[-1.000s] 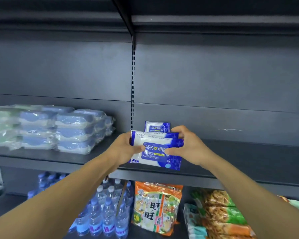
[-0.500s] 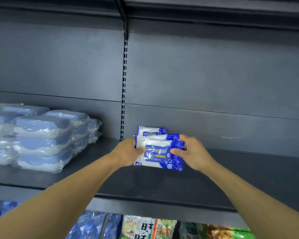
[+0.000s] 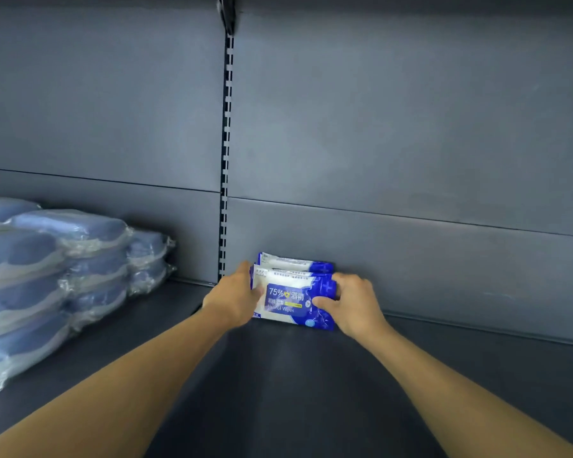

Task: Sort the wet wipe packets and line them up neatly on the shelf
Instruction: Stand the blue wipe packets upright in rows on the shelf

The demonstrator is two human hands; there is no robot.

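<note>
A blue and white alcohol wipes packet (image 3: 286,300) stands upright on the dark shelf (image 3: 295,391), close to the back wall. My left hand (image 3: 234,300) grips its left end and my right hand (image 3: 351,302) grips its right end, thumb on the front. Directly behind it stands a second packet of the same kind (image 3: 295,262), against the back panel, with only its top edge showing.
Stacks of blue-lidded wipe packs in clear wrap (image 3: 57,276) fill the left part of the shelf. A slotted upright (image 3: 225,160) runs up the back wall just left of the packets. The shelf to the right of my hands is bare.
Both hands have carried the front packet deeper into the shelf, up against the packet at the back wall. The view has risen, so the lower shelf's goods are out of sight.
</note>
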